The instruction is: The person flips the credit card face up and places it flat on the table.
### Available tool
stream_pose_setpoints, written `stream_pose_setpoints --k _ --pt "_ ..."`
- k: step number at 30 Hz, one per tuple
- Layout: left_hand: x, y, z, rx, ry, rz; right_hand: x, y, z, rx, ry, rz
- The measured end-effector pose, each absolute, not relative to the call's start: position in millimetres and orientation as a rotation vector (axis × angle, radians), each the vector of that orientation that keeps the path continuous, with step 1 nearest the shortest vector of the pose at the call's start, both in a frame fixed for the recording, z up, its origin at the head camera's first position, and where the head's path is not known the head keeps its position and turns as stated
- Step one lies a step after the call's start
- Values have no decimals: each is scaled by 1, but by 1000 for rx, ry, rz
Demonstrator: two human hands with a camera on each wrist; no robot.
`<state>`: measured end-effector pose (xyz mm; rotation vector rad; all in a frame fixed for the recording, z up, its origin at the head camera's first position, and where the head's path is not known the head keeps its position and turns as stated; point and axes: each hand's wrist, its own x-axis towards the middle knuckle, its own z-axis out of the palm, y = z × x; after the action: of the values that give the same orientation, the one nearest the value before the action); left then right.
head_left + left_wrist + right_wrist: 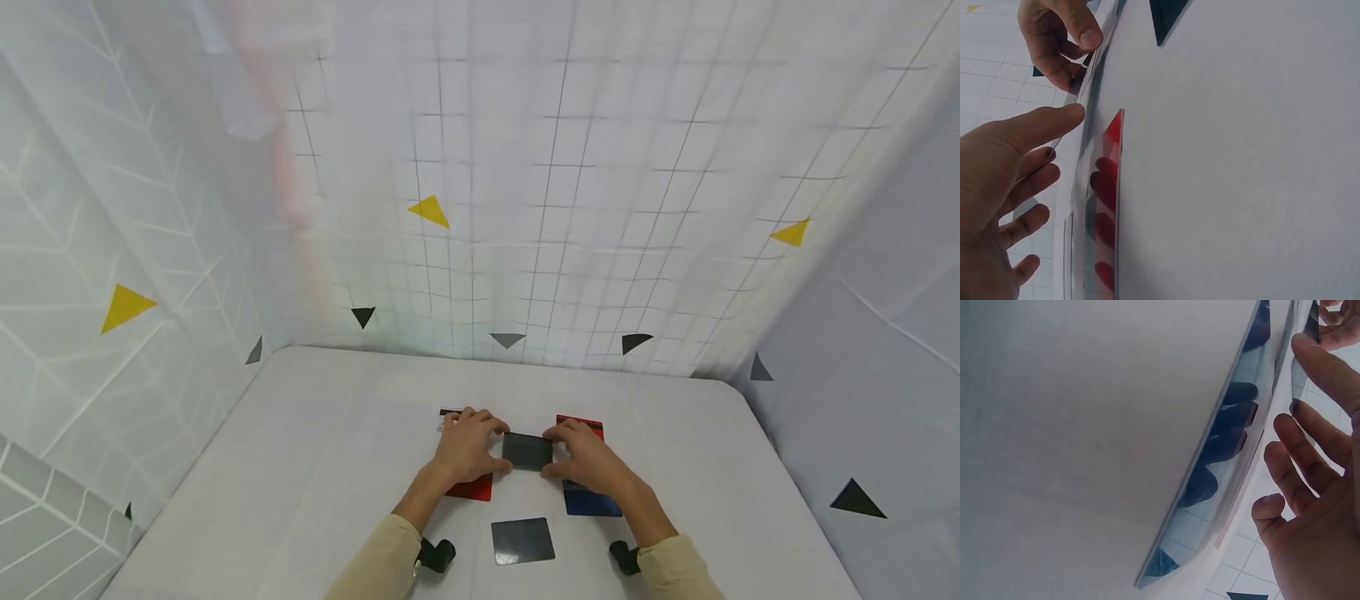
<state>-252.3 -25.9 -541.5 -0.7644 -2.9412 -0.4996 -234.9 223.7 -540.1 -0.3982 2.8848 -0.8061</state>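
Note:
A dark grey card (527,452) is held level between both hands, over the middle of the table. The left hand (467,446) pinches its left end, thumb at the near corner and index finger at the far one. At the other end, the right hand (592,458) grips the right corners the same way. Under the left hand lies a red card (474,489), with a white card (450,411) that has a black stripe just behind. A second red card (581,421) and a blue card (592,500) lie partly hidden by the right hand.
Another dark grey card (522,542) lies nearer the person, between the forearms. Black wrist mounts (438,556) stick out by both sleeves. The white table (315,467) is enclosed by pale patterned curtains (510,250) at the back and sides.

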Motion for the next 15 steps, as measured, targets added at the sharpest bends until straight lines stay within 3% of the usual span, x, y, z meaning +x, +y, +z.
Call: stream_pose_setpoints --k 15 --pt "-253 -33 -536 -788 -2911 -631 -232 223 -534 -399 2885 -899"
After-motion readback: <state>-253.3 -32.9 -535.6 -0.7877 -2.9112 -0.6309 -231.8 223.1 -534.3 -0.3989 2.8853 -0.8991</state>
